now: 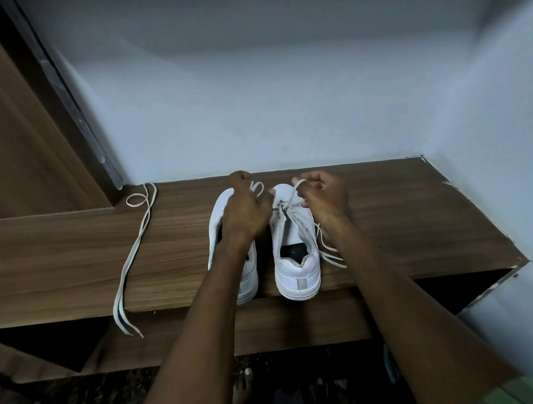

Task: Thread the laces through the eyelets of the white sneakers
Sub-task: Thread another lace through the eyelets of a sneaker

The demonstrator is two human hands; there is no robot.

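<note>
Lace (293,197) on right sneaker (295,243), near shelf (414,225) front edge: pinched taut above eyelets between curled left hand (247,209) and right hand (323,195).

No text, label, brand, number or sign can be read anywhere here: the two white sneakers (295,246) on the wooden tabletop (399,225) show no legible marking, nor does the wall behind.
</note>
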